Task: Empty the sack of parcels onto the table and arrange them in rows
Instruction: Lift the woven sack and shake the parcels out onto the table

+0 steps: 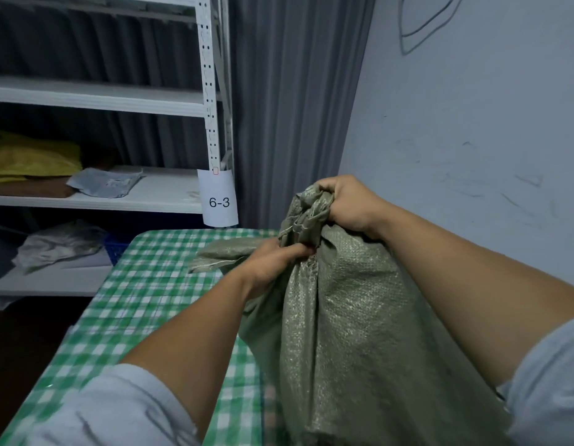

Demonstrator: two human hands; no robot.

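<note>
A green woven sack [350, 333] stands upright on the table with the green-and-white checked cloth [144, 297], at its right side. My right hand [346, 204] grips the bunched top of the sack from above. My left hand [272, 262] grips the gathered neck just below, with a loose flap of the sack trailing left over the cloth. The sack bulges; what is inside is hidden, and no parcels show on the table.
A white metal shelf rack [211, 101] stands behind the table at left, with a paper label reading 6-3 [219, 201]. Its shelves hold a yellow bag [31, 156] and grey mailers [105, 181]. A grey curtain [288, 107] and a pale wall [472, 123] stand behind.
</note>
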